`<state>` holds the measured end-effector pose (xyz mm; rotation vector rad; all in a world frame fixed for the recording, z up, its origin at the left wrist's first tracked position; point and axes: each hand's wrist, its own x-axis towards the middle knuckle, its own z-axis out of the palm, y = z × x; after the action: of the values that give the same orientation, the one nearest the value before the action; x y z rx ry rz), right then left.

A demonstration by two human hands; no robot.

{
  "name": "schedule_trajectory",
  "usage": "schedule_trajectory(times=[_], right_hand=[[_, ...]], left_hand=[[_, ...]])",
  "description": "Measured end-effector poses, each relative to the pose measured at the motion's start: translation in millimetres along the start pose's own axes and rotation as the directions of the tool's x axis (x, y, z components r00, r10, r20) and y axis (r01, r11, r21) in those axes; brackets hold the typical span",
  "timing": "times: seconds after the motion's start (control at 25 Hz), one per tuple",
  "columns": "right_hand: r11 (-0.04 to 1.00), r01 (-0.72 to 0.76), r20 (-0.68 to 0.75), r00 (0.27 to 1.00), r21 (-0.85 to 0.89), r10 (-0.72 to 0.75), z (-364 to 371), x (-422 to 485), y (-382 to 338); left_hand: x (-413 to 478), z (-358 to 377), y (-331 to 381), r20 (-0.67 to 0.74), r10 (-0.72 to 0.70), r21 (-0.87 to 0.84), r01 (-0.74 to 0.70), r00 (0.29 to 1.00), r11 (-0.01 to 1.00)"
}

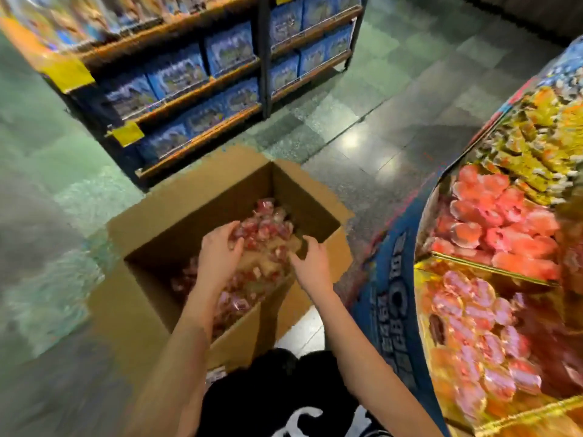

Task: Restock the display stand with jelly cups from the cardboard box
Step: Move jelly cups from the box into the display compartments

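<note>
Fingers (235,236) of the left hand (217,250) curl down over the pile, though blur hides whether they've gripped anything. The right hand (312,263) hangs half-open, holding nothing. Left of the display stand (394,294), the cardboard box (189,222) sits on the floor with both hands inside. The jelly cups (268,228) lie heaped just under and beyond them. I'd scoop two-handed and take a modest load, so none spill on the way right.

Glossy tiled floor (362,146) under cardboard box (132,298), display stand (394,279) and dark shelving (264,74).
</note>
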<state>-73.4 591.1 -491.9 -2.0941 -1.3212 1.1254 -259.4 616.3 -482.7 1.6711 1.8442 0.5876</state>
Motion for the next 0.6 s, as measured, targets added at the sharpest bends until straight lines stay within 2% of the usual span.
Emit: schedule_trajectory(times=[0.2,0.32,0.6], right_hand=[[0.989,-0.054,0.181,0.980,-0.135,0.078,75.0,7.9,-4.7],[0.967,-0.053,0.225,0.968,-0.248,0.111,98.9,28.9,6.1],[0.932,-0.053,0.259,0.954,-0.359,0.154,142.2,111.1,21.8]], left_hand=[[-15.9,-0.1,-96.1,0.084,-0.254,-0.110,0.262,0.964,0.959],[-20.6,19.1,-121.9,0.129,-0.358,-0.171,0.377,0.925,0.910],[0.8,72.9,-180.7,0.229,-0.545,-0.218,0.588,0.806,0.779]])
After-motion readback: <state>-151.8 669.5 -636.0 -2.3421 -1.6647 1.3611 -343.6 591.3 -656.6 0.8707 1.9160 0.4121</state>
